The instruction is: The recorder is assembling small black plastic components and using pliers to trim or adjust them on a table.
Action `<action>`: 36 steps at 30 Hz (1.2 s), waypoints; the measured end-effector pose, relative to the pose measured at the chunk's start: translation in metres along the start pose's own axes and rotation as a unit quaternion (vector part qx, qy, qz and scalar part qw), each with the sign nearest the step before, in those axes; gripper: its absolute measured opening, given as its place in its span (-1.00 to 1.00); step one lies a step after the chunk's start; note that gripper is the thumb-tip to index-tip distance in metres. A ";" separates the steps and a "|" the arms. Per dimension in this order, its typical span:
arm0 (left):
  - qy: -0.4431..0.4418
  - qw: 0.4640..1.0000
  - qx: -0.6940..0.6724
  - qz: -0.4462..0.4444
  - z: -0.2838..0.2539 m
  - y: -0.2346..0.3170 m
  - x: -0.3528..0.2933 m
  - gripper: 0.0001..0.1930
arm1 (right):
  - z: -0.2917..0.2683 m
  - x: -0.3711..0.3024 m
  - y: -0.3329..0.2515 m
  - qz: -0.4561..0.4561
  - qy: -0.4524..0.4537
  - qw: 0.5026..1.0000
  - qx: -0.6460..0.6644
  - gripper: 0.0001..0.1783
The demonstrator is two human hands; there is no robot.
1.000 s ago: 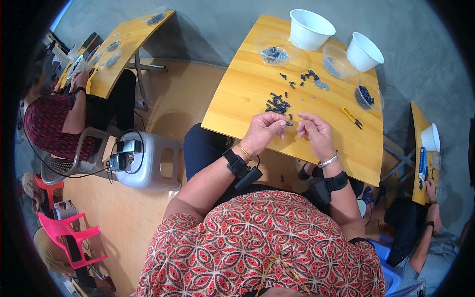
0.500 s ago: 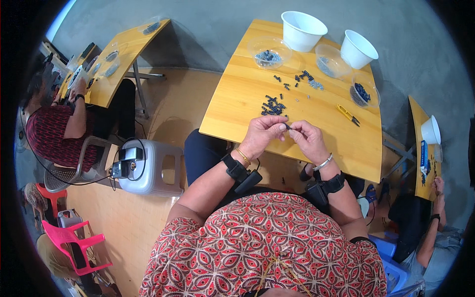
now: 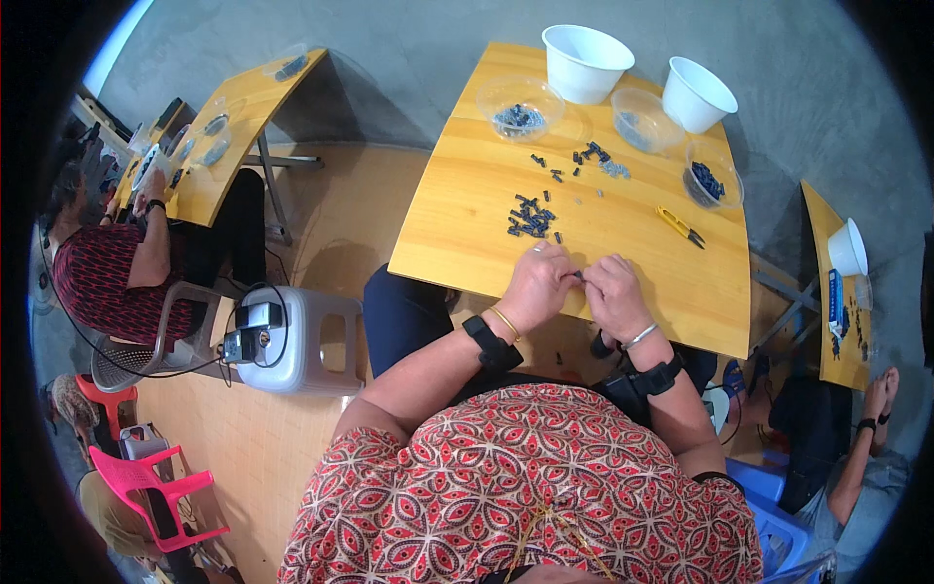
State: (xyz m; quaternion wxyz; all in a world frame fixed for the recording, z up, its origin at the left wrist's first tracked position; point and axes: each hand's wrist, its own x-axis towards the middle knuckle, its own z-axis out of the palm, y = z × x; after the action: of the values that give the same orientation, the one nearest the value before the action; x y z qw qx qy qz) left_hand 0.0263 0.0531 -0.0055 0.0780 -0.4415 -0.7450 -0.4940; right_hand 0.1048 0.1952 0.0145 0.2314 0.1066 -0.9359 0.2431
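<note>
Close together over the near edge of the wooden table (image 3: 457, 229) are my left hand (image 3: 536, 289) and my right hand (image 3: 616, 297). Both are closed, fingertips meeting around a small dark plastic part (image 3: 579, 275), mostly covered by the fingers. Just beyond my left hand lies a loose pile of small dark plastic parts (image 3: 528, 219). Farther back a few more dark parts (image 3: 595, 152) lie beside small translucent grey pieces (image 3: 615, 170). A pair of yellow thread snips (image 3: 679, 226) rests toward the right, blades pointing to the near right.
Clear bowls with grey and dark pieces (image 3: 520, 109), pale pieces (image 3: 646, 122) and dark parts (image 3: 714, 177) stand along the back, near two white tubs (image 3: 588, 66) (image 3: 698, 95). People sit at tables left and right. A plastic stool (image 3: 304, 341) carries a cabled device.
My hands have turned knuckles-up and come slightly nearer to me, hiding more of the dark part. The whole view has shifted a little.
</note>
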 end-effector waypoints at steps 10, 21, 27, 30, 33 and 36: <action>-0.003 0.998 0.063 0.023 -0.002 0.006 -0.002 -0.93 | 0.057 0.043 0.029 0.184 0.194 0.950 0.158 -0.85; 0.005 0.998 0.060 -0.009 0.004 0.001 -0.005 -0.92 | 0.052 0.045 0.011 0.170 0.095 0.980 -0.049 -0.91; -0.003 0.997 0.078 -0.016 0.001 0.001 -0.007 -0.92 | 0.052 0.046 0.006 0.166 0.069 0.979 -0.092 -0.91; 0.005 0.996 0.082 -0.015 0.003 0.002 -0.005 -0.92 | 0.050 0.048 0.005 0.170 0.062 0.978 -0.103 -0.92; 0.002 0.996 0.085 -0.004 0.000 0.006 -0.008 -0.92 | 0.063 0.041 0.021 0.178 0.114 0.977 -0.035 -0.92; -0.001 0.997 0.073 -0.015 -0.003 0.010 -0.008 -0.90 | 0.055 0.030 0.027 0.195 0.200 0.948 0.154 -0.88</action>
State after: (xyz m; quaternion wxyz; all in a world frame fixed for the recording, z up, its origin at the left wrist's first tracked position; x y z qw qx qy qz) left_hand 0.0381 0.0475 -0.0018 0.1018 -0.4240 -0.7856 -0.4390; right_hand 0.0494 0.1885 -0.0248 0.3430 -0.0946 -0.8239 0.4412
